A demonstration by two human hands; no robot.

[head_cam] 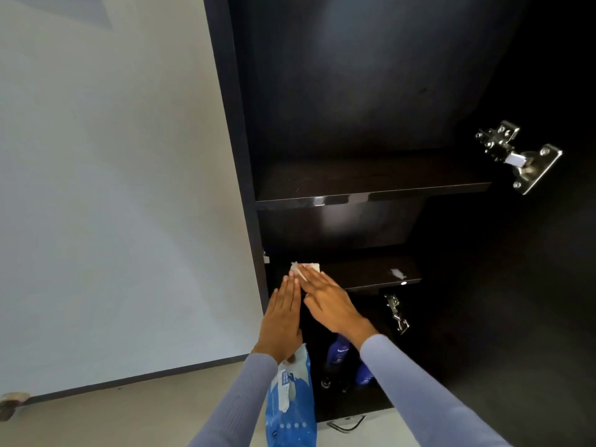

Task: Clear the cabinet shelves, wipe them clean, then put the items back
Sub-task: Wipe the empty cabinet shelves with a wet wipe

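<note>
Upper shelf (371,185): dark and glossy, nothing visible on its top, a few pale specks near its left front.
Middle shelf (371,272): dark; a white wipe (304,268) lies at its left end, both hands flat by it; a small white smear (397,272) sits toward the right front edge.
Cabinet bottom (348,398): two blue bottles (338,350) stand in shadow, plus a small dark item too dim to tell.
Floor (129,408): pale, lower left beside the cabinet.
</note>
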